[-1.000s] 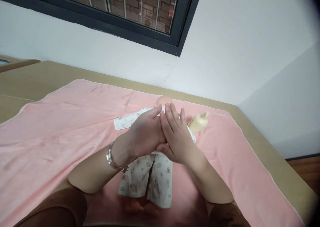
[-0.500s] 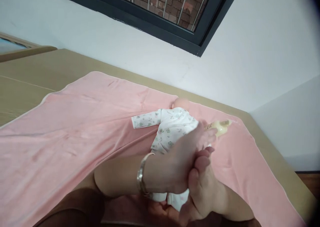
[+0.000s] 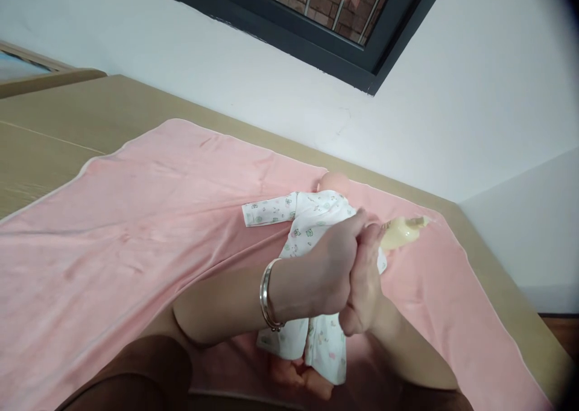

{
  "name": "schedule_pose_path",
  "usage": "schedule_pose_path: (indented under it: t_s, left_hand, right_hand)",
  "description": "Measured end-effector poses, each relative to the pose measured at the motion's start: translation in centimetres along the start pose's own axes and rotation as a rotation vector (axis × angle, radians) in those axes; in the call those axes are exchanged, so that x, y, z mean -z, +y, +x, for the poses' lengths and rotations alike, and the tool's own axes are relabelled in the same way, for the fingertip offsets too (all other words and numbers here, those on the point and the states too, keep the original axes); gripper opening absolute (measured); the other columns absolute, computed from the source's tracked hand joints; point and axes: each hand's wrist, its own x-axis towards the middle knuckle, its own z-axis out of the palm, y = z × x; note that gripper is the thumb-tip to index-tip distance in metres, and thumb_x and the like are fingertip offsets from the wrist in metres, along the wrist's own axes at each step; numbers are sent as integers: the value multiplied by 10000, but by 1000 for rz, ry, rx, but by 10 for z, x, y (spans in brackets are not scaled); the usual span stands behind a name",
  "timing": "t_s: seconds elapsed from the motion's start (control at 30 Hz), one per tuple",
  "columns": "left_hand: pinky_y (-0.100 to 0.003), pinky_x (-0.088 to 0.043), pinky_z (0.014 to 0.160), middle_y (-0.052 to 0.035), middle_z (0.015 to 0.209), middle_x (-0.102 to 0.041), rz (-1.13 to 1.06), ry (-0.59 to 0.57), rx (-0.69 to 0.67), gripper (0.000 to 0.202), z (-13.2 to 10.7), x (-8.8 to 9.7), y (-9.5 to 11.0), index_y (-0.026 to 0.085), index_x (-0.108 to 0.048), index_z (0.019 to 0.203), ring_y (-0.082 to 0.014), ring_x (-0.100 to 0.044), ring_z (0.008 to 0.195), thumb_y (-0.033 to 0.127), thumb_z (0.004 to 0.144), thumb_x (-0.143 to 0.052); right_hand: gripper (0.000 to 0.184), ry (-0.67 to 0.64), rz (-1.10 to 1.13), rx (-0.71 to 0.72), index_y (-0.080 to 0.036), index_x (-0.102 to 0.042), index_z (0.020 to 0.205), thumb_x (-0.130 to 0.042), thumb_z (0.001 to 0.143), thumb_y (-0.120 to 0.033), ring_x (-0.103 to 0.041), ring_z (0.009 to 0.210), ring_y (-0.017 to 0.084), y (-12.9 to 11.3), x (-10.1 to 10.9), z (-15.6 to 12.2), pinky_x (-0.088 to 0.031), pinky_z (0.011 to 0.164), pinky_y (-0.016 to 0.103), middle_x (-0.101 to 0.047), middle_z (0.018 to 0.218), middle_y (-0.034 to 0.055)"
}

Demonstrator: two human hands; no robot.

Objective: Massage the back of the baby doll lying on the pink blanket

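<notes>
A baby doll (image 3: 333, 182) in a white printed onesie (image 3: 312, 216) lies on its back on a pink towel (image 3: 136, 218), head toward the wall and bare feet (image 3: 301, 375) toward me. My left hand (image 3: 328, 272), with a metal bracelet (image 3: 266, 296) on its wrist, and my right hand (image 3: 364, 278) are pressed palm to palm just above the doll's belly. The fingers of both lie flat against each other and hold nothing. A pale yellow bottle (image 3: 401, 231) lies on the towel right of the doll, just beyond my fingertips.
The towel covers most of a tan table (image 3: 67, 127) that runs up to a white wall (image 3: 452, 97). A dark-framed window (image 3: 316, 37) sits above. At the far right the table's edge (image 3: 538, 338) drops to a wooden floor.
My joined hands have dropped from over the doll's chest toward its belly and turned on edge, uncovering the onesie. The view has shifted left and up.
</notes>
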Motion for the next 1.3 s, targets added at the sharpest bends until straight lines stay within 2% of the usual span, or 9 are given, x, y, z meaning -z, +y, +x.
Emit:
schedule_pose_path:
  t_s: [0.3,0.5,0.6,0.67,0.73,0.93,1.1,1.2,1.3]
  left_hand:
    - [-478,-453,1125,-152,1403,-599,87,124,-165,578,21,13,32,188,-588,1295,-319,-557,1328,586,966,-331]
    - [-451,-81,1283,8,1681,-180,708,607,-885,524,113,54,30,303,-348,1491,-216,-5,1571,494,1004,-381]
    - [-480,-104,1267,-76,1535,-467,967,638,-908,379,151,83,25,255,-518,1328,-240,-228,1537,409,1025,-351]
    - [-476,-165,1246,-81,1226,-685,1063,606,-923,323,163,97,21,232,-612,1120,-237,-543,1315,356,1029,-328]
    - [-447,-224,1221,-27,943,-720,1066,601,-976,324,166,105,18,239,-621,961,-204,-662,1034,343,1028,-321]
    - [-375,-362,1137,-28,981,-721,897,624,-1065,302,162,107,12,243,-620,901,-192,-649,1039,321,1015,-351]
    - [-370,-390,1128,-58,1113,-727,773,615,-1064,368,159,106,10,223,-658,956,-187,-640,1132,342,1032,-318]
    - [-366,-409,1110,-72,1149,-722,702,624,-1056,370,158,109,9,203,-667,996,-188,-633,1153,338,1026,-324]
    - [-356,-433,1077,-83,1156,-711,695,620,-1059,356,158,112,9,194,-665,996,-197,-622,1157,353,1016,-348]
  right_hand:
    - [750,-141,58,-84,-164,-32,1616,-217,1025,-586,-118,1541,348,-2,8,6,-75,1239,648,-62,1687,101]
    - [464,-377,-14,-301,-175,-548,1384,-313,1051,-397,-325,1485,301,49,-21,7,-166,1238,625,-533,1470,137]
    - [401,-426,2,-306,-185,-640,1260,-371,1042,-388,-346,1473,298,74,-40,1,-166,1244,609,-583,1422,117]
    - [364,-417,1,-285,-203,-649,1254,-435,1022,-384,-296,1498,299,85,-46,-3,-137,1248,608,-573,1441,98]
    - [382,-408,7,-271,-219,-626,1304,-482,1001,-401,-242,1520,300,96,-47,-7,-121,1247,609,-524,1496,84]
    - [505,-274,10,-496,-227,-463,1485,-382,1025,-422,-223,1531,245,117,-49,-16,-184,1240,553,-348,1611,78]
    - [591,-278,-195,-709,-50,-381,1516,-373,1006,-348,-153,1538,341,80,-61,-11,-195,1222,595,-254,1626,211]
    - [578,-337,-210,-582,-44,-415,1497,-423,977,-296,-116,1542,355,61,-62,-7,-136,1240,599,-271,1624,197]
    - [477,-402,-101,-416,-186,-524,1442,-423,983,-272,-184,1537,302,70,-56,-5,-56,1251,600,-363,1604,83]
